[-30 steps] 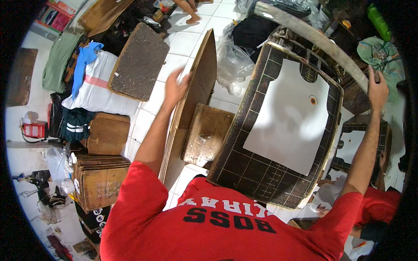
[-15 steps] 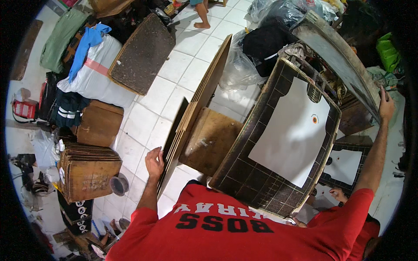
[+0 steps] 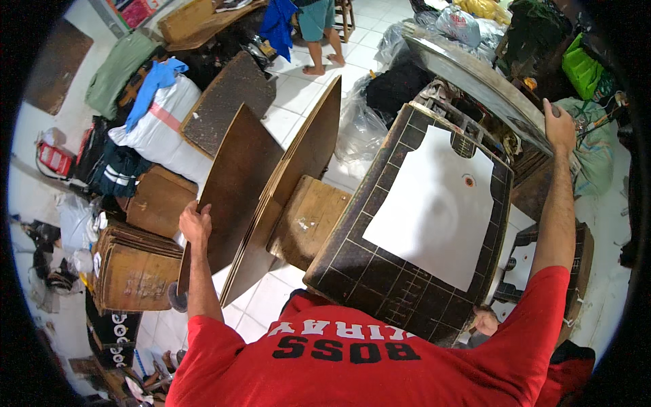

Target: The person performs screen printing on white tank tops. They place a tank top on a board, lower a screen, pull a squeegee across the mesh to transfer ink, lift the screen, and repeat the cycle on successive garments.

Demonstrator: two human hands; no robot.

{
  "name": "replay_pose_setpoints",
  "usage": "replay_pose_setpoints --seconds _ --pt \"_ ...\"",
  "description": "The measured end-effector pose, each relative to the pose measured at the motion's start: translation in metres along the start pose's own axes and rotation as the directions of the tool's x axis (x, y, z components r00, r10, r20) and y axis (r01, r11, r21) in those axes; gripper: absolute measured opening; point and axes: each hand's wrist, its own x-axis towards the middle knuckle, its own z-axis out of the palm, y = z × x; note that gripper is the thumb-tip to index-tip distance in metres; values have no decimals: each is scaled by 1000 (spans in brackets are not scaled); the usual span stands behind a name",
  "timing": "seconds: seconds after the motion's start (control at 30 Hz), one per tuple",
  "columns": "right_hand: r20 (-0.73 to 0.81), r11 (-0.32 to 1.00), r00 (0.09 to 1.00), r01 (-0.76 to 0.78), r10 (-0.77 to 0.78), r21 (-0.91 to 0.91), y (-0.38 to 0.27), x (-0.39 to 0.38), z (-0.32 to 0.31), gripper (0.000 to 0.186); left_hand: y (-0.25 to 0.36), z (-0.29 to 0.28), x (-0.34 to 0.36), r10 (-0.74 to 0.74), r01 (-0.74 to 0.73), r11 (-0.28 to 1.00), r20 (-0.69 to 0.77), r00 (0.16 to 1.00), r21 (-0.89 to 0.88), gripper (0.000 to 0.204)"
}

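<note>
My left hand point(image 3: 195, 222) is closed on the outer edge of a thin brown board point(image 3: 237, 180), which stands tilted. Just right of it, several more boards point(image 3: 298, 159) lean together in a stack. My right hand point(image 3: 559, 127), out at the far right, is wrapped round the end of a raised, grey-white screen printing frame point(image 3: 475, 74). Between my arms lies a black printing board point(image 3: 359, 268) with a grid of lines. On it rests a white shirt-shaped piece point(image 3: 420, 217) with a small orange and dark round print near its upper right.
Another person's hand point(image 3: 484, 320) is at the printing board's near right corner. A wooden block point(image 3: 308, 217) stands beside the leaning boards. More stacked boards point(image 3: 139, 271) and a white sack point(image 3: 169, 122) line the left. A barefoot person point(image 3: 319, 34) stands at the back.
My left hand has moved left and up, swinging one board away from the stack. The view has shifted. The other person's hand has moved to the printing board's near corner.
</note>
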Motion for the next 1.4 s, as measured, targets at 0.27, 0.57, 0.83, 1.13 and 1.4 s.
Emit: replay_pose_setpoints --seconds 0.27,0.57,0.83,1.13,1.4 --pt "-8 998 998 57 -56 30 -21 -19 -10 68 82 -60 -169 551 -619 739 -289 783 -267 48" --pt "47 998 998 41 -43 42 -22 -25 -11 69 -6 32 -286 80 -81 969 -17 997 -233 76" --pt "-30 997 999 47 -45 56 -25 -28 -10 64 -75 70 -266 -625 671 720 257 737 -174 76" --pt "-55 998 998 -24 21 -53 -26 -38 4 73 -23 43 -135 -183 197 980 244 952 -36 77" --pt "-166 996 982 83 -87 -34 -8 -55 18 74 58 115 -180 368 -264 930 680 634 -258 75"
